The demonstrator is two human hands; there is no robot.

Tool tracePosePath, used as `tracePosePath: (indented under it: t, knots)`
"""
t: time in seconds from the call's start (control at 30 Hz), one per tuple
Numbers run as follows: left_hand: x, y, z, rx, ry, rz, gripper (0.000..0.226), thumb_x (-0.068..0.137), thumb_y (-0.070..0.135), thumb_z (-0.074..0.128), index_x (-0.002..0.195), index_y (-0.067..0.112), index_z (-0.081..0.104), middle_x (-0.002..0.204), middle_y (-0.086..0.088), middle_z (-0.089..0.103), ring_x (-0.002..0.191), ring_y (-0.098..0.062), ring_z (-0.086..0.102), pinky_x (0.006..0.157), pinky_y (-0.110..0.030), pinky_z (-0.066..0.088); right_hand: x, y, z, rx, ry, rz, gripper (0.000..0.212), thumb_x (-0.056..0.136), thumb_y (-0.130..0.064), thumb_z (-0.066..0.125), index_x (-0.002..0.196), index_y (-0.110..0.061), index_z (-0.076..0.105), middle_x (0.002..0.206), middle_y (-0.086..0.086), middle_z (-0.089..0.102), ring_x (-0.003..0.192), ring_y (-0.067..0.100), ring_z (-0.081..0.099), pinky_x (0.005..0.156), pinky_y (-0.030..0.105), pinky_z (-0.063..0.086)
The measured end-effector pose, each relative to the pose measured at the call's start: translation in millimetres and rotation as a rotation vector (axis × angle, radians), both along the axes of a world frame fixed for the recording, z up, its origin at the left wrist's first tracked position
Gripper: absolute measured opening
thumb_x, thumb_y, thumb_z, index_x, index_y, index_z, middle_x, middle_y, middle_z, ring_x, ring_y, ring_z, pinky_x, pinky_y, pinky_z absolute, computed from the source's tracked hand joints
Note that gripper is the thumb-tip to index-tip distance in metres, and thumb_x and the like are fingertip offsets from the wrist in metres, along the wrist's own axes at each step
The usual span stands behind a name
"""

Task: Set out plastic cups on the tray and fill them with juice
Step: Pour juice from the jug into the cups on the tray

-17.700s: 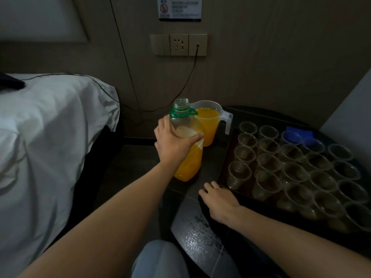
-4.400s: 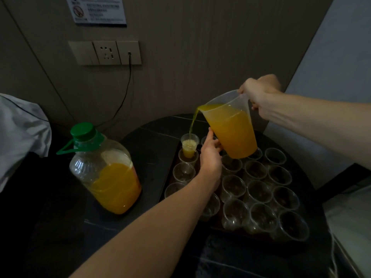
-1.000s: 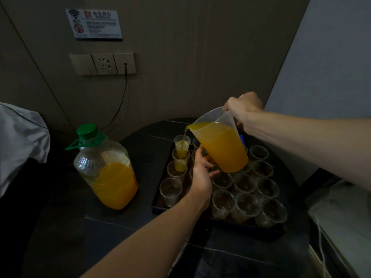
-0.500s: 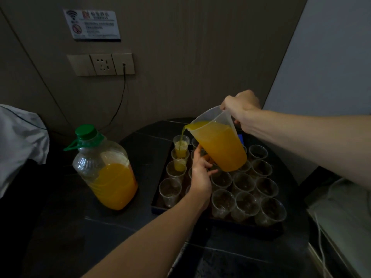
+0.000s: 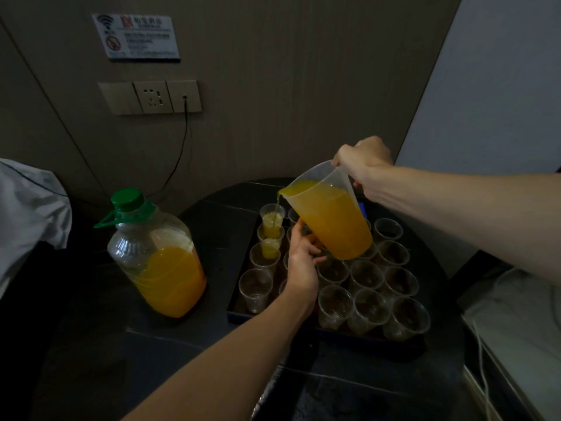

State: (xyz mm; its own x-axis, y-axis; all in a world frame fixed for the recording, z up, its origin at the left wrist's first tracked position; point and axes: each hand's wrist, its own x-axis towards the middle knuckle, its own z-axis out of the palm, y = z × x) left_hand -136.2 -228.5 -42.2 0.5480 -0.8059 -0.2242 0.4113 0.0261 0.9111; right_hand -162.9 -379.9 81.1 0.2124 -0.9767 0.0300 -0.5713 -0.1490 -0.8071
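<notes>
My right hand (image 5: 361, 161) grips the handle of a clear pitcher (image 5: 331, 220) of orange juice and holds it tilted to the left. A thin stream runs from its spout into the second cup (image 5: 271, 238) of the left column. The far cup (image 5: 272, 214) behind it holds juice too. My left hand (image 5: 300, 262) reaches over the tray (image 5: 273, 322), fingers loosely spread and touching the pitcher's lower side. Several empty clear cups (image 5: 368, 275) stand in rows on the tray; some are hidden behind the hand and pitcher.
A large clear bottle (image 5: 158, 262) with a green cap, half full of juice, stands on the dark round table (image 5: 212, 214) left of the tray. A cable hangs from the wall socket (image 5: 183, 97). White bedding (image 5: 27, 214) lies at the far left.
The pitcher stays tilted and the stream keeps running into the second cup of the left column. Both hands hold nearly the same places.
</notes>
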Motion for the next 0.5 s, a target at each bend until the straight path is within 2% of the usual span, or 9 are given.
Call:
tracePosePath:
  t: [0.1, 0.17, 0.27, 0.5]
  knots:
    - [0.9, -1.9, -2.1, 0.004, -0.001, 0.005, 0.068, 0.093, -0.004, 0.030, 0.153, 0.029, 0.029, 0.135, -0.003, 0.052, 0.130, -0.026, 0.049, 0.104, -0.044, 0.046, 0.0, -0.5, -1.5, 0.006, -0.005, -0.003, 0.029, 0.090, -0.023, 0.065, 0.117, -0.013, 0.069, 0.107, 0.005, 0.070, 0.088, 0.019, 0.067, 0.056, 0.027, 0.045]
    - [1.7, -3.5, -3.8, 0.009, 0.004, 0.009, 0.069, 0.093, -0.006, 0.029, 0.153, 0.029, 0.029, 0.136, -0.004, 0.051, 0.128, -0.025, 0.050, 0.101, -0.042, 0.046, 0.2, -0.6, -1.6, 0.007, -0.005, 0.002, 0.030, 0.090, -0.023, 0.064, 0.119, -0.013, 0.068, 0.109, 0.005, 0.070, 0.090, 0.020, 0.067, 0.057, 0.027, 0.045]
    - [1.1, -3.4, -5.0, 0.012, -0.007, 0.015, 0.070, 0.093, -0.006, 0.028, 0.155, 0.027, 0.028, 0.136, -0.004, 0.051, 0.128, -0.024, 0.051, 0.106, -0.046, 0.045, 0.5, -0.8, -2.5, 0.007, -0.013, -0.001, 0.035, 0.089, -0.024, 0.065, 0.122, -0.013, 0.067, 0.116, 0.006, 0.070, 0.097, 0.022, 0.068, 0.064, 0.029, 0.050]
    - [4.3, -4.9, -7.6, 0.019, 0.001, 0.008, 0.071, 0.092, -0.003, 0.030, 0.156, 0.028, 0.027, 0.148, -0.008, 0.046, 0.134, -0.028, 0.048, 0.106, -0.044, 0.045, 0.7, -1.2, -3.2, 0.005, -0.012, -0.008, 0.033, 0.090, -0.024, 0.066, 0.121, -0.013, 0.068, 0.114, 0.005, 0.069, 0.095, 0.021, 0.067, 0.063, 0.028, 0.050]
